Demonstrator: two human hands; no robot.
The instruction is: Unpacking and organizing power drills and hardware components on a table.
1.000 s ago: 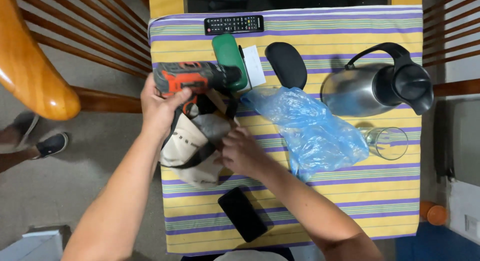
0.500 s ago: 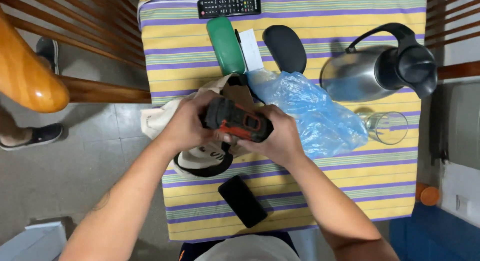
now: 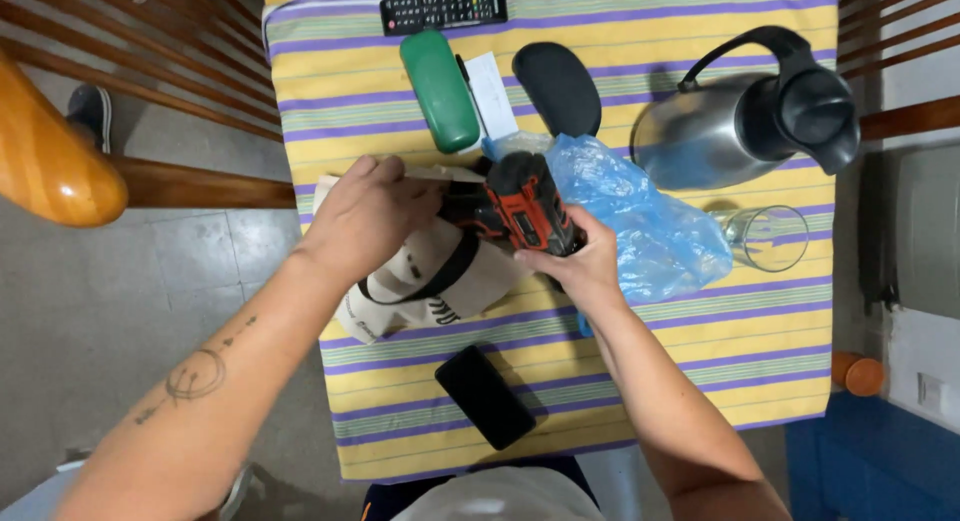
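Note:
My right hand [image 3: 578,266] grips a red and black cordless drill [image 3: 524,203] from below, over the middle of the striped table. My left hand [image 3: 365,213] holds up the rim of a cream cloth bag with black straps [image 3: 425,281], pulling its mouth apart right beside the drill's front end. The drill's nose points toward the bag's opening and is partly hidden by it. A crumpled blue plastic bag [image 3: 645,221] lies just right of the drill.
On the yellow striped tablecloth [image 3: 740,351] lie a black phone [image 3: 484,396], a green case [image 3: 440,89], a black oval case [image 3: 557,86], a white paper slip [image 3: 492,93] and a remote [image 3: 443,8]. A steel jug [image 3: 730,121] and a glass [image 3: 765,237] stand right. Wooden chairs [image 3: 60,171] flank the table.
The drill went from my left hand at the table's upper left down to the middle and into my right hand. My left hand has let it go and taken the bag's rim.

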